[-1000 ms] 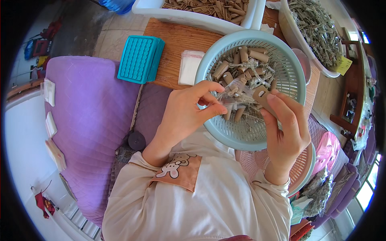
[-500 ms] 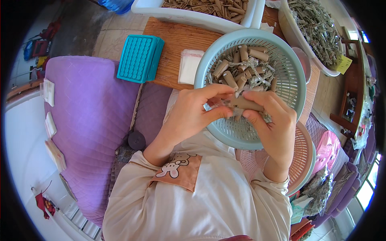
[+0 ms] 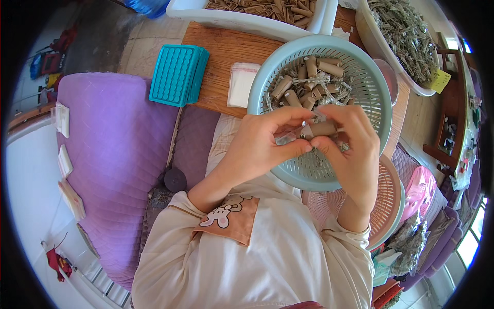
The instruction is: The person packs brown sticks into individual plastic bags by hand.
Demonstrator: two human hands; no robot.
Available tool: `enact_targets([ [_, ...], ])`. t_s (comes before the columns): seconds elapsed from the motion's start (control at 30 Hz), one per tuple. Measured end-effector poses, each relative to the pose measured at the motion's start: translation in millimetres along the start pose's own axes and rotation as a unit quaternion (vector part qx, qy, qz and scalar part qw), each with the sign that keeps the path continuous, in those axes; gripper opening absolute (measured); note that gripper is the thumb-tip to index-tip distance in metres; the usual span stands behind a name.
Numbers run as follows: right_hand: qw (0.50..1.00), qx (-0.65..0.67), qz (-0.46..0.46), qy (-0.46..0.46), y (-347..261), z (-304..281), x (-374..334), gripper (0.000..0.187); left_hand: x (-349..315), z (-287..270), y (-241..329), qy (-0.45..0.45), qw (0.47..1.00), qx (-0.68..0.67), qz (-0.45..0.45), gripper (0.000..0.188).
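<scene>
Over the near side of a pale blue-green slotted basket (image 3: 383, 110), my two hands meet around a small brown cylindrical roll (image 3: 323, 129). My right hand (image 3: 357, 141) grips the roll between thumb and fingers. The fingers of my left hand (image 3: 267, 136) pinch a thin clear plastic wrapper (image 3: 287, 138) at the roll's left end. My two thumb tips nearly touch below the roll. How far the wrapper covers the roll is hard to make out. Several more brown rolls (image 3: 331, 68) lie in the basket, mixed with crumpled clear wrapping.
On the wooden table (image 3: 216, 49) are stacked teal trays (image 3: 175, 74) and a white packet stack (image 3: 242, 85). Behind stands a white bin (image 3: 247, 23) of brown pieces. A tub (image 3: 368, 31) of grey-green dried material sits far right, a pink basket (image 3: 388, 206) near right.
My left hand has shifted right, bringing its thumb close to my right thumb. The roll has risen slightly and moved right, and its left end now shows beside the wrapper.
</scene>
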State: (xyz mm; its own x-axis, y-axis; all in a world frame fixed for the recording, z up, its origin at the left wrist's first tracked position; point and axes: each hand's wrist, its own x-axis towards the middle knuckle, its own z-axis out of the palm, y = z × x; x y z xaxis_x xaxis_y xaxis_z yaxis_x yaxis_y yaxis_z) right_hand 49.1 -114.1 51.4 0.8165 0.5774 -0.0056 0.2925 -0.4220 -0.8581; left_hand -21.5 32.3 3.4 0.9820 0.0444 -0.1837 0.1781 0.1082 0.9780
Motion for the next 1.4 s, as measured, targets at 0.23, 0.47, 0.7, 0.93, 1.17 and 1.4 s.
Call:
enact_targets([
  [0.23, 0.975, 0.152, -0.139, 0.081, 37.9, 3.8, -1.6, 0.032, 9.2, -2.5, -12.2, -0.084, 0.960, -0.260, -0.055, 0.040],
  [0.47, 0.976, 0.126, -0.165, 0.071, 41.3, -10.1, -8.5, 0.045, 9.3, -5.4, -17.5, -0.061, 0.936, -0.336, -0.088, 0.039],
  [0.7, 0.982, 0.149, -0.116, -0.023, 31.8, -24.9, -9.0, 0.041, 9.0, -2.5, -15.5, -0.070, 0.948, -0.299, -0.079, 0.038],
  [0.93, 0.982, 0.142, -0.109, -0.054, 33.9, -22.0, -5.9, 0.025, 8.2, 0.1, -16.6, -0.079, 0.951, -0.292, -0.062, 0.038],
  [1.17, 0.979, 0.148, -0.123, -0.061, 37.1, -25.4, -4.1, 0.020, 6.1, 3.6, -15.8, -0.108, 0.945, -0.299, -0.074, 0.041],
  [1.4, 0.974, 0.179, -0.102, -0.097, 37.0, -33.2, -5.0, 0.016, 7.8, 2.3, -14.8, -0.113, 0.943, -0.301, -0.090, 0.042],
])
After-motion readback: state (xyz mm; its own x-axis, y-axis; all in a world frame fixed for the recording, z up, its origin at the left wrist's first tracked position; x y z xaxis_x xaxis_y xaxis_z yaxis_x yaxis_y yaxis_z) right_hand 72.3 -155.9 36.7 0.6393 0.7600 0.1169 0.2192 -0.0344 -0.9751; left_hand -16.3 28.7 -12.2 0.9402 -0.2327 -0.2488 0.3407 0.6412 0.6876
